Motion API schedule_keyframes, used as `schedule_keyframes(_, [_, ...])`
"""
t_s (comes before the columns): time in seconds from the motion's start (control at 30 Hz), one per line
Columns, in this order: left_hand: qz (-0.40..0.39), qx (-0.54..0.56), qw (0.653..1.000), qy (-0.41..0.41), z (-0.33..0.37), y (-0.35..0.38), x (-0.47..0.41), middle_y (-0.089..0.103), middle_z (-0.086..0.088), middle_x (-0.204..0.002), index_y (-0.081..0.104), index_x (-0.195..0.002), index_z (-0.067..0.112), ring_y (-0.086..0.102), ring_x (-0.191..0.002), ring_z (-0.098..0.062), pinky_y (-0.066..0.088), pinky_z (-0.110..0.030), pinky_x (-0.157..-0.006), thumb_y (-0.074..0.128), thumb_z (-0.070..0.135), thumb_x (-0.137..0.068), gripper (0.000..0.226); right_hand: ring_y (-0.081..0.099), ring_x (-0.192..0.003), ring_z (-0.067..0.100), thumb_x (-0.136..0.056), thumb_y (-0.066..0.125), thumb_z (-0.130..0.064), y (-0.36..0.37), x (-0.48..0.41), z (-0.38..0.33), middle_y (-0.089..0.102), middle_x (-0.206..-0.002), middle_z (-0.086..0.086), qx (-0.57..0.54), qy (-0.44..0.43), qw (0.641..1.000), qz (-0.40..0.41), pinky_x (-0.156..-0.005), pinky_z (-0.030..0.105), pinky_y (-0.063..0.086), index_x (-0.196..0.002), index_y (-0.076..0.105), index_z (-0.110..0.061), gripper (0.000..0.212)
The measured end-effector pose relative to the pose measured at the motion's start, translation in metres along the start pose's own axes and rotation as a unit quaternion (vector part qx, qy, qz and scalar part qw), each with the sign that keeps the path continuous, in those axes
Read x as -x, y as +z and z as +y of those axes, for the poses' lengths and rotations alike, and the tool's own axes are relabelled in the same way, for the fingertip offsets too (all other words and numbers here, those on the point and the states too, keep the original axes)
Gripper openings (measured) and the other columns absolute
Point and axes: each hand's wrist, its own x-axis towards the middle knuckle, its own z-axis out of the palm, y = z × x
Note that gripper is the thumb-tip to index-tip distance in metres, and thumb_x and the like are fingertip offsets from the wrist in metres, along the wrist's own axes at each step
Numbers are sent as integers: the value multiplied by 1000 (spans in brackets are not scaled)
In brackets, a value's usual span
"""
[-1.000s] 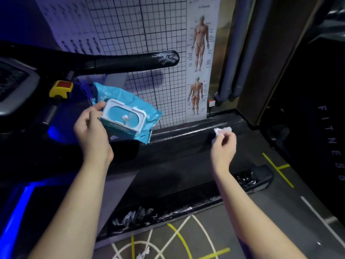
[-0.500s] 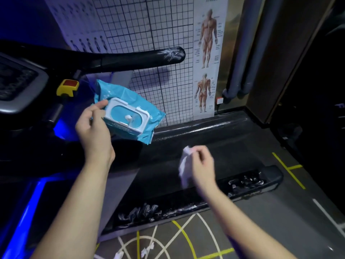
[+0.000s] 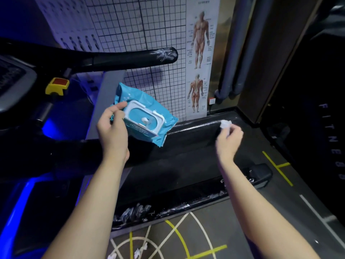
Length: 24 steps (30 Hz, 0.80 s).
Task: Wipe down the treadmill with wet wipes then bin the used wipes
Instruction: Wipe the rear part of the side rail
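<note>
My left hand (image 3: 113,131) grips a blue pack of wet wipes (image 3: 145,118) with a white flip lid, held in the air over the treadmill's front end. My right hand (image 3: 228,139) pinches a small crumpled white wipe (image 3: 225,124) above the far side rail (image 3: 197,126) of the treadmill. The black running belt (image 3: 183,165) lies below both hands. The near side rail (image 3: 168,208) shows wet streaks. A black handrail (image 3: 130,57) with white smears reaches out at upper left.
A yellow safety key block (image 3: 57,86) sits under the console at left. A grid chart and anatomy poster (image 3: 200,58) cover the wall behind. Several white wipe scraps (image 3: 139,252) lie on the lined floor near the bottom edge. Dark equipment stands at right.
My right hand has swung with the wipe from over the belt's middle back out to the far side rail. My left hand with the pack has stayed roughly in place.
</note>
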Motion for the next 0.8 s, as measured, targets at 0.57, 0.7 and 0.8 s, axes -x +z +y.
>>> schedule_keyframes(0.57, [61, 14, 998, 20, 9, -46, -20, 75, -7, -109, 76, -94, 21, 70, -108, -28, 56, -43, -93, 51, 11, -77, 32, 64, -98, 20, -98, 51, -28, -11, -20, -18, 60, -95, 0, 8, 49, 998, -42, -81, 24, 41, -91, 57, -15, 16])
schedule_keyframes(0.7, [78, 26, 997, 7, 8, -51, -25, 75, -11, -113, 77, -93, 21, 70, -113, -35, 58, -47, -93, 51, 10, -78, 32, 60, -76, 9, -93, 54, -12, 2, 51, -4, 66, -78, -10, 46, 11, 967, -249, -79, 32, 48, -73, 62, -18, 23])
schedule_keyframes(0.8, [75, 21, 997, 22, 11, -53, -27, 73, -18, -119, 76, -95, 21, 68, -115, -37, 57, -47, -95, 51, 11, -77, 32, 56, -62, 3, -91, 58, -8, -5, 98, -5, 61, -66, -11, 1, 18, 931, -364, -69, 28, 44, -63, 56, -18, 29])
